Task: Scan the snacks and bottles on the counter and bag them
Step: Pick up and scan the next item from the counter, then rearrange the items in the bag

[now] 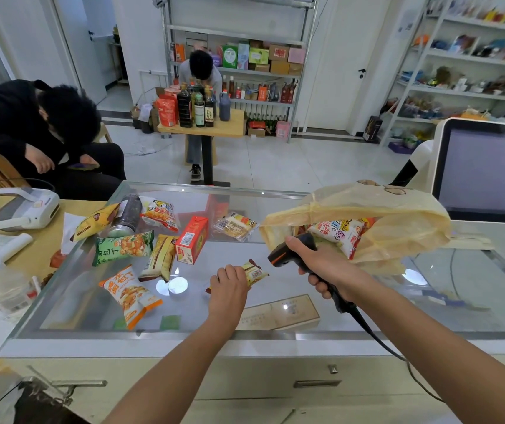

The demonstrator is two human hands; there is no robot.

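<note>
Snack packet (255,272) and scanner (287,255)
My left fingers (228,272) curl round the snack packet at the near side of the glass surface (398,310); my right fingers (317,283) grip the scanner beside the yellow bag (382,209).

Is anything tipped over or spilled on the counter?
Yes: the dark bottle lies on its side among the snacks at the far left of the counter. Nothing looks spilled.

We note bright, even indoor light with soft shadows. The glass counter (291,209) carries round white glare spots. Wide-angle bowing bends the frame edges, and the far right shelves (474,59) look smeared.
</note>
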